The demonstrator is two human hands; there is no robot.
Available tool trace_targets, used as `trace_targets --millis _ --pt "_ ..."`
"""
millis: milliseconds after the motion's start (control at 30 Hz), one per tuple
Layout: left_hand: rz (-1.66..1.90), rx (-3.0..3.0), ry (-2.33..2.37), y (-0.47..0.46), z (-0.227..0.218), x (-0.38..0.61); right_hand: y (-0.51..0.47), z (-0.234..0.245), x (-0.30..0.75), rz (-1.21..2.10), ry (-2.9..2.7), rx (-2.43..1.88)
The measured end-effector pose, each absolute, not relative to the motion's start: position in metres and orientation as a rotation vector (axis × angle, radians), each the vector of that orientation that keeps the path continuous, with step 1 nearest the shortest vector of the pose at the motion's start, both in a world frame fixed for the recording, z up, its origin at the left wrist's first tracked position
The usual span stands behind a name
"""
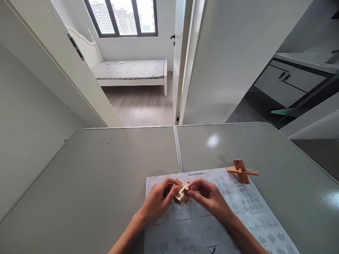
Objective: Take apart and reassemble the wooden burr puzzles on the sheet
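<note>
A small puzzle of interlocking pale wooden blocks (181, 196) is held between both hands, above a printed sheet (196, 225) of diagrams. My left hand (161, 195) is closed round its left side, thumb pressed along the near face. The fingers of my right hand (205, 194) pinch its upper right end. Part of the block puzzle is hidden behind the fingers. At the sheet's upper right edge, apart from both hands, an orange-brown wooden cross-shaped puzzle (240, 171) stands with dark marks on its pieces.
The sheet lies on a grey table (106, 169) with a metal seam (178, 148) down its middle. Past the far edge, a doorway with an open door (180, 63) shows a bed (129, 70) under a window. White cabinets (288, 83) stand at the far right.
</note>
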State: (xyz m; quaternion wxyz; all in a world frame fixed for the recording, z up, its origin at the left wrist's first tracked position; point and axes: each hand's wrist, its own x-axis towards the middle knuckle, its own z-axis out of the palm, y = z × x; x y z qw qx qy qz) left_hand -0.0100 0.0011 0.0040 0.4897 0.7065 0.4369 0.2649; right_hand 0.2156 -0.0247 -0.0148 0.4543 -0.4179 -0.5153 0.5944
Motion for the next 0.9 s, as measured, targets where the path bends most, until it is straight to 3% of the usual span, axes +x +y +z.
trace_targets --millis 900 --pt "0.646 1.676 1.013 0.002 0.001 -0.009 -0.023 -0.027 0.214 1.411 -1.292 -0.955"
